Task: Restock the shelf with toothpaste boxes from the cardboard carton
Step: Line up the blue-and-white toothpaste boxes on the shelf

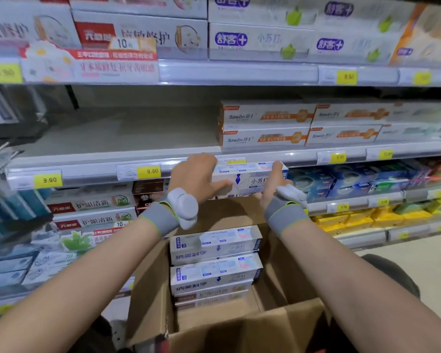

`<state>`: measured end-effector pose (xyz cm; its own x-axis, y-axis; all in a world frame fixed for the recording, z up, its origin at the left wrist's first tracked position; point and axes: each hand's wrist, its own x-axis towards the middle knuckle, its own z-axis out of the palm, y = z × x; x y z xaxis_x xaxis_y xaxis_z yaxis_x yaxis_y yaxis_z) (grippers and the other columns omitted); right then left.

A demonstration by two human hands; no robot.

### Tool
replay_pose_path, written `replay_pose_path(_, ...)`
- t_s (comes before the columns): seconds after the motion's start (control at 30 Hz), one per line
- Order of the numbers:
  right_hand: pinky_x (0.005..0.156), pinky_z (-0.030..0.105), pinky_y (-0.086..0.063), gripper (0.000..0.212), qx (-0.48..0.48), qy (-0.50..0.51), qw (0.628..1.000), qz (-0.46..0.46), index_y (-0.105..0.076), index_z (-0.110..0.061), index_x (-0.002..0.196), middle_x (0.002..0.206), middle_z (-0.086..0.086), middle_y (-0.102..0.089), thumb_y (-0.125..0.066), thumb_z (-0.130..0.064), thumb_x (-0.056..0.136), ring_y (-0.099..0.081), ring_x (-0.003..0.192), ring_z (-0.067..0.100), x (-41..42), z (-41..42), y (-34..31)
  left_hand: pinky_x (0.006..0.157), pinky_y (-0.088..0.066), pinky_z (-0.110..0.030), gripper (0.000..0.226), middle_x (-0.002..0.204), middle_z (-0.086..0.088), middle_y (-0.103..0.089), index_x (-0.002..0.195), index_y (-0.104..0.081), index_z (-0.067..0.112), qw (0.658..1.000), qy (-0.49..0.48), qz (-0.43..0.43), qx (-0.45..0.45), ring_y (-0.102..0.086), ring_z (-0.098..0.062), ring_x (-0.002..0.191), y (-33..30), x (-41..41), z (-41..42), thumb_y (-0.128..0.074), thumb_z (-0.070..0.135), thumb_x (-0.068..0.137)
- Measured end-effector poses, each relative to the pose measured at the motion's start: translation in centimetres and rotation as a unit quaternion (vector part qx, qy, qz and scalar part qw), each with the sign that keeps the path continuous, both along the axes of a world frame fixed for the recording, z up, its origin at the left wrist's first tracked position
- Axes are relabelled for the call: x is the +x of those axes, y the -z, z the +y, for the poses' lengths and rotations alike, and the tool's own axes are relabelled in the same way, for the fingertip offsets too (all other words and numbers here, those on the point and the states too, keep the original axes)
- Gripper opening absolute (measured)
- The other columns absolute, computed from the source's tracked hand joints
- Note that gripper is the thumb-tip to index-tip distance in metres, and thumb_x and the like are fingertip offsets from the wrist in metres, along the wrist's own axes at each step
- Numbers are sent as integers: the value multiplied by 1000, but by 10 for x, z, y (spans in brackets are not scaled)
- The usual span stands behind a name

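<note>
Hands, L hand (pixel 192 174) & R hand (pixel 273 184), grip toothpaste box (pixel 245 180) ends above carton (pixel 214 327).

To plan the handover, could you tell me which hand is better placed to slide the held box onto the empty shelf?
Left hand: it grips the toothpaste box on the bare shelf's side.

Both my bare forearms reach forward and slightly inward, each wrist wrapped in a grey band edged in green with a white device strapped to it. My left hand (pixel 195 174) is raised, back of the hand toward me, fingers curled over the top of what I hold and thumb stretched out to the right. My right hand (pixel 273 183) is level with it, just beside it, fingers pointing up and curled, gripping the opposite end.
</note>
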<state>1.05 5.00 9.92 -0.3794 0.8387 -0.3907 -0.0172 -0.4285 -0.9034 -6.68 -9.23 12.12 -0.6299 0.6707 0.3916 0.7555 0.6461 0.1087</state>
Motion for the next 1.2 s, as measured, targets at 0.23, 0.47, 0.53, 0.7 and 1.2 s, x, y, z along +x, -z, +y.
replay_pose_path(0.23, 57, 39, -59, 49, -5, 31, 996, 87, -49, -17, 109, 115, 10, -61, -53, -53, 76, -67, 89, 24, -34, -8, -22, 92, -43, -35, 84, 137, -2, -43, 138, -33, 15, 954, -33, -153, 254, -46, -21, 122, -15, -35, -23, -72, 50, 73)
replay_pose_path(0.47, 58, 33, -59, 56, 44, 49, 997, 51, -36, -21, 108, 117, 7, -47, -49, -63, 73, -58, 94, 24, -61, -42, -36, 70, -41, -16, 74, 107, 3, -57, 134, -35, 13, 878, -35, -275, 390, -56, -14, 95, -11, -72, -43, -75, 36, 75)
replay_pose_path(0.53, 57, 30, -58, 43, 54, 31, 996, 60, -30, -24, 109, 115, 8, -47, -49, -55, 86, -57, 82, 18, -68, -47, -34, 62, -44, -11, 73, 107, 3, -56, 135, -34, 12, 871, -25, -279, 404, -56, -13, 92, -11, -80, -49, -73, 34, 77)
replay_pose_path(0.7, 56, 28, -57, 45, 85, 0, 996, 40, -38, -21, 117, 112, 9, -55, -43, -55, 89, -60, 82, 17, -80, -58, -33, 74, -41, -18, 72, 104, 5, -52, 137, -30, 12, 865, -19, -270, 422, -54, -10, 90, -11, -92, -60, -71, 30, 80)
replay_pose_path(1.2, 90, 57, -50, 52, 318, -48, 947, -7, -51, -36, 108, 119, 14, -58, -35, -65, 67, -60, 103, 36, -127, -92, -6, 80, -38, -27, 66, 106, -1, -45, 132, -37, 8, 855, -82, -253, 446, -45, -15, 94, -16, -139, -89, -70, 35, 81)
